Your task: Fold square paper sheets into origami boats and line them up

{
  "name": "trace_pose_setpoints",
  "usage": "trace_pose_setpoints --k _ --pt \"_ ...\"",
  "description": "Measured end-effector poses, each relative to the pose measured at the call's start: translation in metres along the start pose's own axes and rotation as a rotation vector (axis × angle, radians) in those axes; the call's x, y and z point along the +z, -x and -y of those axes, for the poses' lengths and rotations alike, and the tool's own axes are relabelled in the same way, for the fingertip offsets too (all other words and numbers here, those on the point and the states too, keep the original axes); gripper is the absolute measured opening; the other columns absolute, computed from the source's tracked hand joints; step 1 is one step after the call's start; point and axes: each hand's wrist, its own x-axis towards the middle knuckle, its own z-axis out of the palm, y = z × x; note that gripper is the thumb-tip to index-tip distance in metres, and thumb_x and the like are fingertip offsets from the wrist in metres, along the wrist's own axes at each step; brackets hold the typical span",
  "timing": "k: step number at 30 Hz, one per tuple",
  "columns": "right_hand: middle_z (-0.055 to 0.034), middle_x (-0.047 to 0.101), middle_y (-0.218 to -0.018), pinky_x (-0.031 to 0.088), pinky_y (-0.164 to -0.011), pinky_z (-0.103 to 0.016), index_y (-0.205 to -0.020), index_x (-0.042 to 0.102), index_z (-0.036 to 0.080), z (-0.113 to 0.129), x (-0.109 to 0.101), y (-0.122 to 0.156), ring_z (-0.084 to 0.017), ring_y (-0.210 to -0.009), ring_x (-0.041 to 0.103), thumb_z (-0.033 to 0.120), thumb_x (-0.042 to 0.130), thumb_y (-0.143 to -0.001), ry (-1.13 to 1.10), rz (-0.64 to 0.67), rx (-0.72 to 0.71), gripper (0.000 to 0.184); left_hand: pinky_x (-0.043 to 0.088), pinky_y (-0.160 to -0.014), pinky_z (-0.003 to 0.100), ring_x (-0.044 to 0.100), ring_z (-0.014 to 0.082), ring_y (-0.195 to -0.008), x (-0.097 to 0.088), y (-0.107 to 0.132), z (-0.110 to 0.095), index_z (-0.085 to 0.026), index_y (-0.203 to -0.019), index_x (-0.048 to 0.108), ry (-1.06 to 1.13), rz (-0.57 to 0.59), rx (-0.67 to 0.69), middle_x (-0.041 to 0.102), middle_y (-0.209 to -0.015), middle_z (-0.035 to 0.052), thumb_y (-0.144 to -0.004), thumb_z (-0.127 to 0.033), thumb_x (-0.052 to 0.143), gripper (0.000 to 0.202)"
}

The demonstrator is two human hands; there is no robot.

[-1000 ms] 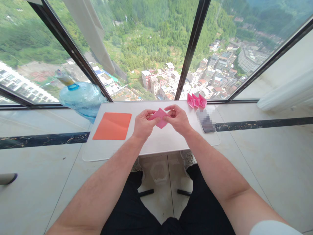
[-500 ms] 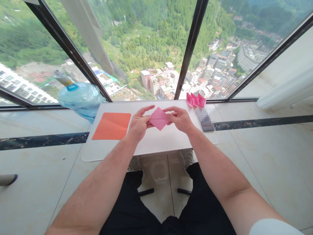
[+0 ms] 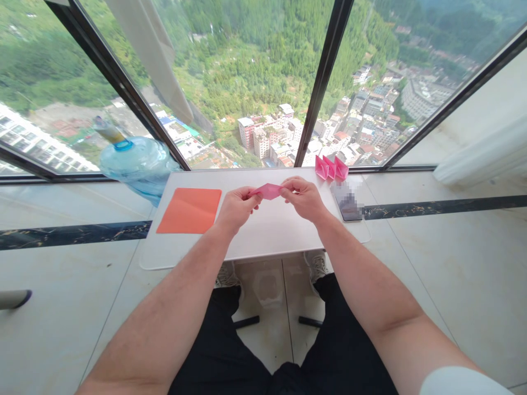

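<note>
A small folded pink paper piece (image 3: 268,191) hangs just above the white table (image 3: 263,236), seen nearly edge-on. My left hand (image 3: 235,208) pinches its left end and my right hand (image 3: 303,197) pinches its right end, fingers closed on it. A stack of orange paper sheets (image 3: 189,210) lies flat on the table to the left of my left hand. Three finished pink folded shapes (image 3: 330,168) stand in a row at the table's far right edge, beyond my right hand.
A phone (image 3: 348,204) lies on the table right of my right hand. A large blue water bottle (image 3: 135,167) lies on its side behind the table's left corner. Slanted window frames (image 3: 321,82) rise beyond the table. My legs are under the table.
The pink paper, held as a flat diamond half a second ago, is now tilted nearly edge-on and looks narrower. My left fingers, spread before, have closed onto it.
</note>
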Motion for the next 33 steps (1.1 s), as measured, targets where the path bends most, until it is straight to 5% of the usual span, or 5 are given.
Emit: trace_pose_setpoints --k 4,15,24,33 --pt "0.0005 0.063 -0.06 0.047 -0.047 -0.023 -0.079 0.064 0.018 0.006 0.003 0.003 -0.013 -0.054 0.06 0.044 0.068 -0.084 -0.035 0.064 0.12 0.027 0.043 -0.055 0.024 0.057 0.0118 -0.057 0.003 -0.002 0.004 -0.017 -0.073 0.072 -0.039 -0.036 0.058 0.066 -0.062 0.0004 -0.075 -0.039 0.074 0.023" --pt "-0.0024 0.066 -0.059 0.049 -0.048 -0.024 -0.079 0.068 0.015 0.001 0.001 0.002 -0.013 -0.051 0.061 0.051 0.069 -0.083 -0.147 0.172 0.116 0.036 0.048 -0.056 0.026 0.066 0.0169 -0.061 0.004 0.003 -0.002 -0.014 -0.081 0.072 0.109 0.047 0.017 0.071 -0.064 0.0055 -0.069 -0.034 0.08 0.025" --pt "0.0011 0.061 -0.055 0.043 -0.045 -0.022 -0.064 0.06 0.017 0.011 0.006 0.009 -0.013 -0.052 0.06 0.024 0.067 -0.074 -0.072 0.136 0.185 0.013 0.039 -0.049 0.023 0.057 0.0123 -0.052 0.009 0.008 -0.005 -0.017 -0.074 0.066 -0.005 0.04 0.091 0.063 -0.056 -0.002 -0.067 -0.027 0.076 0.015" --pt "0.0038 0.055 -0.052 0.042 -0.044 -0.022 -0.065 0.058 0.018 0.01 0.01 0.009 -0.011 -0.048 0.056 0.025 0.063 -0.074 -0.081 0.102 0.15 0.012 0.042 -0.05 0.024 0.056 0.0121 -0.05 0.007 0.006 -0.002 -0.016 -0.079 0.069 0.134 0.059 0.068 0.063 -0.055 0.0 -0.07 -0.024 0.073 0.012"
